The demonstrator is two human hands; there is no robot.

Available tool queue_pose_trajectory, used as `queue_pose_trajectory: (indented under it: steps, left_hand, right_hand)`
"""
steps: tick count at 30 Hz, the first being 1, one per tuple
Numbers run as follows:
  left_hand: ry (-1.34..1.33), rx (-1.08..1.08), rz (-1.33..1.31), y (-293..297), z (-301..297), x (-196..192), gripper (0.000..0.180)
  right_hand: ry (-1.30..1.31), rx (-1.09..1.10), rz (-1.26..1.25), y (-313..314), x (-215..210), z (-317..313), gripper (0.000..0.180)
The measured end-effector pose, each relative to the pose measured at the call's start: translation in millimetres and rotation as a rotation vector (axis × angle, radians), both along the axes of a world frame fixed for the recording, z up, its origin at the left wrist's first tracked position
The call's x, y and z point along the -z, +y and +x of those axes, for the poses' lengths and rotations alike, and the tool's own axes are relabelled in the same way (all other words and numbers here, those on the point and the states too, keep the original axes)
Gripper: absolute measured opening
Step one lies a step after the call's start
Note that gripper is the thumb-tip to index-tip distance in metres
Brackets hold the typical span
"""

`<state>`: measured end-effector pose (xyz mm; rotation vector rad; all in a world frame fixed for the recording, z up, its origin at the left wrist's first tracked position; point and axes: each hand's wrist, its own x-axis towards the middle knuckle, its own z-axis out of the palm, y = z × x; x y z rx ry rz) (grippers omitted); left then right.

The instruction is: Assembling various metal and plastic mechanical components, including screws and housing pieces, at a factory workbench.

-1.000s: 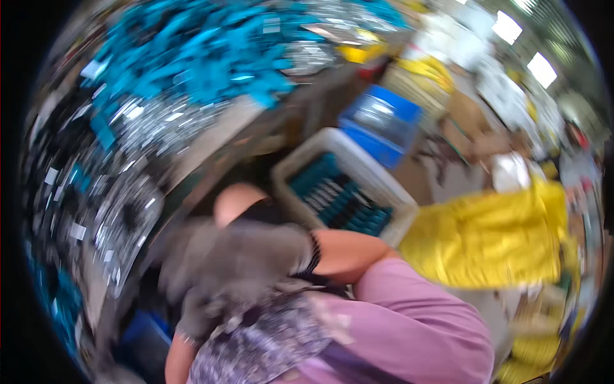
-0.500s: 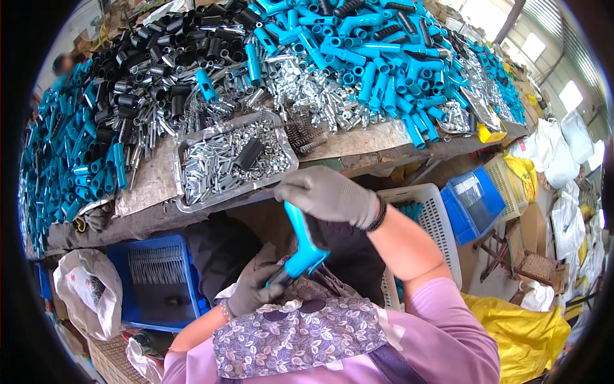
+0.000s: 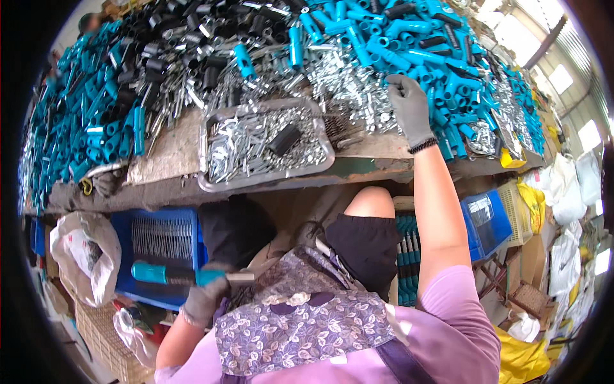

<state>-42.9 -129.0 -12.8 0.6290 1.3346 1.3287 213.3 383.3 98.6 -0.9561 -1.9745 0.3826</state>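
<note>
My left hand, in a grey glove, is closed around a teal-and-black tubular tool body. The piece lies roughly level above a blue crate, with a silvery metal end sticking out to the right; motion smears it somewhat. Far out over the workbench, my right hand has its gloved fingers curled together at the border of the small silver metal parts and the heap of teal housings. What those fingertips hold, if anything, cannot be made out.
A grey tray of small metal parts, with a black sleeve on top, sits at the bench edge. Black sleeves are heaped behind. Below stand a blue crate, a white sack and a crate of teal tool bodies.
My right hand has let go of the teal piece and reached forward over the parts. My left hand has moved left and turned the piece level.
</note>
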Motion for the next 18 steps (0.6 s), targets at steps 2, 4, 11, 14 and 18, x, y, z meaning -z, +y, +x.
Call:
queue_pose_trajectory:
  steps: [2, 4, 11, 14, 18]
  left_hand:
    - [-0.270, -0.177, 0.207, 33.1, 15.5, -8.4, 0.047]
    - [-0.320, -0.160, 0.206, 58.2, 13.7, -9.9, 0.048]
    - [-0.459, -0.106, 0.234, 98.4, 36.2, -34.2, 0.052]
    - [-0.567, -0.234, 0.206, 95.4, 33.9, -26.5, 0.050]
    - [-0.659, -0.210, 0.200, 94.9, 32.7, -16.3, 0.049]
  right_hand:
    - [-0.028, 0.029, 0.036, -13.0, 0.7, -7.0, 0.027]
    - [-0.212, 0.131, 0.194, 1.9, 8.8, -4.1, 0.031]
    - [-0.345, 0.103, 0.212, 38.4, 5.4, 8.3, 0.023]
    - [0.024, 0.007, 0.043, -13.9, 3.7, 1.3, 0.022]
    - [0.334, -0.411, -0.467, -185.1, -4.9, -5.7, 0.017]
